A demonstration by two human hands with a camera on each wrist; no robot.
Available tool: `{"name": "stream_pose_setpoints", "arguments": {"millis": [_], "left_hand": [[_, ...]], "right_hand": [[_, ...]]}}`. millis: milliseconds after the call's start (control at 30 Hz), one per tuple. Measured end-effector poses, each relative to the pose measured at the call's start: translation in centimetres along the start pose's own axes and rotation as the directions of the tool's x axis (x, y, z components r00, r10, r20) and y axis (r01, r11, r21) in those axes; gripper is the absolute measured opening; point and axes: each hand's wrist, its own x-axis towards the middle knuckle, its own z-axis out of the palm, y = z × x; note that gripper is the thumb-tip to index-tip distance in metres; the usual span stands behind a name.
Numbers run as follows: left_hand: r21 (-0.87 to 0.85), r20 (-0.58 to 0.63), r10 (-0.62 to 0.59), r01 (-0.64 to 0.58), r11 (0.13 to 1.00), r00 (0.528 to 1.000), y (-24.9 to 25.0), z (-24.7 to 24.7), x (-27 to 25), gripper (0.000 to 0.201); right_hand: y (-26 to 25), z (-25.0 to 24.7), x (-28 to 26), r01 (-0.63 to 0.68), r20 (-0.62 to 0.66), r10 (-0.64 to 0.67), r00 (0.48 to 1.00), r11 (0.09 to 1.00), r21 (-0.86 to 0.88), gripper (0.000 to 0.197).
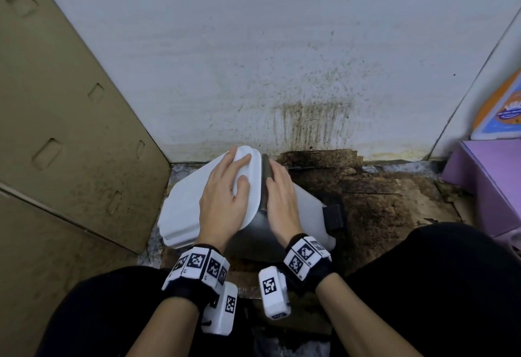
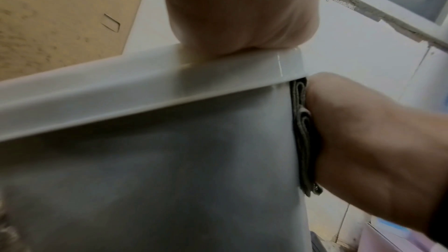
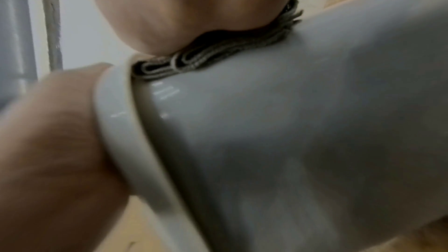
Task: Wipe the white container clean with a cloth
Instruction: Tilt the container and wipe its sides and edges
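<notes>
Nearest, two dark-clad knees [image 1: 451, 286] at either side, forearms reaching forward between them, each wrist wrapped in a black band [image 1: 197, 269] carrying white blocks printed with black square markers.

Just beyond, the left hand [image 1: 222, 196] laid flat on the lid [image 1: 186, 201] of the white container [image 1: 307, 207], fingers straight and spread, the palm bearing down near the lid's right edge; from the left wrist view, the heel of that hand [image 2: 240, 16] pressed on the lid's rim [image 2: 145, 83]. Holding nothing, only pressing.

Beside it, the right hand [image 1: 282, 196] laid along the container's side wall just under the lid's overhang, fingers straight and together, pressing a folded grey cloth [image 1: 265, 176] against the wall. Cloth sandwiched between palm and plastic, its folded layers [image 3: 194, 58] showing at the edge under the hand [image 3: 194, 7] in the right wrist view, and again as a dark strip [image 2: 303, 131] between wall and hand [image 2: 375, 150] in the left wrist view.

Container tipped toward the left, lid facing up and left, resting on a floor covered with stained, dark-blotched cardboard [image 1: 380, 201]. A black part [image 1: 335, 212] jutting from the container's right side, too unclear to identify.

To the left, a tan cardboard panel [image 1: 70, 117] with punched slots, leaning against the wall. To the right, a purple box [image 1: 490, 184], and above it a package printed in orange and blue [image 1: 501, 108].

Farthest, a pale wall [image 1: 253, 46] speckled with brown spatter and streaked with drip marks down to the floor line.
</notes>
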Motion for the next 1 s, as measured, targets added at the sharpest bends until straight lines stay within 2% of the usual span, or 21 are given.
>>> {"name": "stream_pose_setpoints", "arguments": {"millis": [100, 200, 267, 433, 567, 733, 833, 1000], "left_hand": [[-0.001, 0.003, 0.002, -0.002, 1.0, 1.0, -0.1, 0.1, 0.0, 0.043], [-0.003, 0.014, 0.019, -0.019, 1.0, 1.0, -0.3, 0.2, 0.1, 0.042], [-0.013, 0.014, 0.024, -0.024, 1.0, 1.0, -0.4, 0.1, 0.2, 0.042], [-0.046, -0.002, 0.033, -0.033, 0.998, 0.999, -0.9, -0.2, 0.1, 0.042], [-0.051, 0.005, 0.035, -0.035, 0.998, 0.999, -0.8, -0.2, -0.1, 0.043], [-0.055, 0.005, 0.024, -0.024, 0.998, 1.0, -0.4, 0.2, -0.1, 0.043], [-0.051, -0.011, 0.002, -0.002, 0.999, 1.0, -0.4, 0.1, 0.1, 0.043], [-0.033, -0.007, -0.005, 0.005, 0.999, 1.0, -0.6, 0.1, 0.2, 0.043]], "right_hand": [[-1.4, 0.4, -0.7, 0.05, 0.03, -0.05, 0.998, 0.999, -0.01, 0.055], [-0.5, -0.2, -0.9, 0.127, 0.038, -0.125, 0.991, 0.991, -0.047, 0.053], [0.9, -0.7, -0.5, 0.134, 0.052, -0.131, 0.99, 0.99, -0.053, 0.052], [6.9, -3.0, 0.5, -0.039, -0.013, 0.038, 0.999, 0.995, -0.095, 0.051], [10.0, -4.4, -0.1, -0.181, -0.078, 0.172, 0.982, 0.975, -0.132, 0.045], [10.1, -4.4, 0.1, -0.222, -0.095, 0.212, 0.973, 0.969, -0.108, 0.048], [9.3, -3.9, 0.4, -0.224, -0.113, 0.212, 0.971, 0.968, -0.111, 0.062], [4.2, -1.5, 0.1, -0.116, -0.084, 0.112, 0.99, 0.992, -0.044, 0.061]]}}
